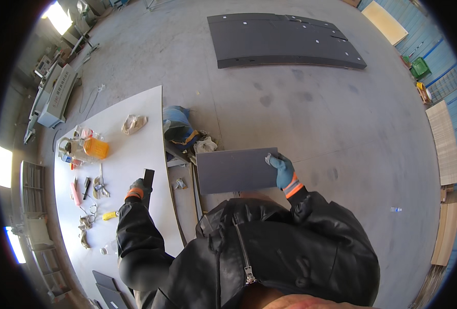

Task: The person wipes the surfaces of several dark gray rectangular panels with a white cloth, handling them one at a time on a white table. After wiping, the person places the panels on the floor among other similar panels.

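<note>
My right hand, in a blue-grey glove with an orange cuff, is closed on the right end of a rectangular dark grey panel. The panel's broad face shows, and its left end lies close to the table's side. Over the white table, my gloved left hand is closed around a narrow black strip. The strip's lower part is partly hidden by my hand and sleeve.
On the table stand a jug of orange liquid, a crumpled cloth, a yellow tool and a pink-handled item. Dark panels lie at its near end. Large dark boards lie on the floor ahead.
</note>
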Available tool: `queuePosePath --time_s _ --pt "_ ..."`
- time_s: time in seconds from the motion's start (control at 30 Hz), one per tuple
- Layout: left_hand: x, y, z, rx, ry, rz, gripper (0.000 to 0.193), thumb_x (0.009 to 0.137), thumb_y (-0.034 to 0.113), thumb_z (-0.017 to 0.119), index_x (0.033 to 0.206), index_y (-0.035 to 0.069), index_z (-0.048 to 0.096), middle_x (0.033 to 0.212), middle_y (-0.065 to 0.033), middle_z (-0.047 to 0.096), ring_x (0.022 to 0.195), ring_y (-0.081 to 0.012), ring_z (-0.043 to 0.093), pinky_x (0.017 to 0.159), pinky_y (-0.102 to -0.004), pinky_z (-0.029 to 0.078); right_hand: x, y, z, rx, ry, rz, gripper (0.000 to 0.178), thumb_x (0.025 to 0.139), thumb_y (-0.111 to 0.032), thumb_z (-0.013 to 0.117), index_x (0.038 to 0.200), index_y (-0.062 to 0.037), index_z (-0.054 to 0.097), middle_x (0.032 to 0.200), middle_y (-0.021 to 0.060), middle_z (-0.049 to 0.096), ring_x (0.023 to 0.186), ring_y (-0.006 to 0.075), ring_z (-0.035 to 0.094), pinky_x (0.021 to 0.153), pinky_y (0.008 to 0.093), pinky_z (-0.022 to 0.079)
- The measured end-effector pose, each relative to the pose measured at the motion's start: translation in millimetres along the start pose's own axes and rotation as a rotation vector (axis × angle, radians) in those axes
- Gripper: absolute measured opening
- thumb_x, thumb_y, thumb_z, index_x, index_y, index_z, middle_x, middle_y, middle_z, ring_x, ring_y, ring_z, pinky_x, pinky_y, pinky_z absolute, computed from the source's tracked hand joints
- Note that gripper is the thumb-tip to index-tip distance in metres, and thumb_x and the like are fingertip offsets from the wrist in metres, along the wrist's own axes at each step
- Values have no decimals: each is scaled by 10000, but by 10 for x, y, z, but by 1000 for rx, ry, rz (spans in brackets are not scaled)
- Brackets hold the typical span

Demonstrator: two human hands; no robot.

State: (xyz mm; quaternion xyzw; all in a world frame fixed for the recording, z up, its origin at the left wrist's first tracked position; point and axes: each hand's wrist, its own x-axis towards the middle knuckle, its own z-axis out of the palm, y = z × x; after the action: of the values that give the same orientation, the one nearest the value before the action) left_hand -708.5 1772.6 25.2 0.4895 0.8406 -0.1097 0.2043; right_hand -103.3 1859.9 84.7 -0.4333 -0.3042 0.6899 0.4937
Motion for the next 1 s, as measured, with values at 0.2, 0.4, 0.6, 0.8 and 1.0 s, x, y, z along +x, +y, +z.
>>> queuePosePath --time_s 0.2,0.4,0.6,0.8,1.0 --pt "420 -47 -38 -85 -52 -103 584 702 415 831 1144 58 698 1108 -223 725 1104 -420 668 954 -484 539 1165 -460 602 -133 -124 62 275 932 -192 713 1118 8 686 1023 38 705 988 138 663 964 282 510" --pt "764 -210 116 -160 -62 -163 552 699 402 846 1104 57 700 1103 -228 726 1090 -423 670 936 -484 543 1989 -608 1246 -200 -260 102 288 946 -228 695 1128 -6 691 1015 15 693 974 116 642 962 287 495" --pt "770 -958 128 -353 -150 -182 617 683 389 864 1172 56 690 1127 -228 722 1100 -414 668 945 -486 537 2488 -473 2081 -162 -380 189 287 945 -213 695 1142 -5 680 1037 15 693 1010 117 645 969 283 498" --pt "489 -409 -12 -273 738 -257 458 883 415 739 1142 39 697 1060 -210 710 1033 -424 660 927 -486 527 2874 -498 2616 -244 -464 119 270 896 -167 747 1098 3 690 983 37 719 925 116 680 892 281 545" --pt "2 1158 -1084 -2237 -636 -266 721 1010 685 403 1420 109 543 1140 -151 717 1058 -238 672 948 -487 528 3191 -561 3095 -369 -709 268 231 847 41 719 1075 9 701 967 36 716 850 143 679 846 311 577"
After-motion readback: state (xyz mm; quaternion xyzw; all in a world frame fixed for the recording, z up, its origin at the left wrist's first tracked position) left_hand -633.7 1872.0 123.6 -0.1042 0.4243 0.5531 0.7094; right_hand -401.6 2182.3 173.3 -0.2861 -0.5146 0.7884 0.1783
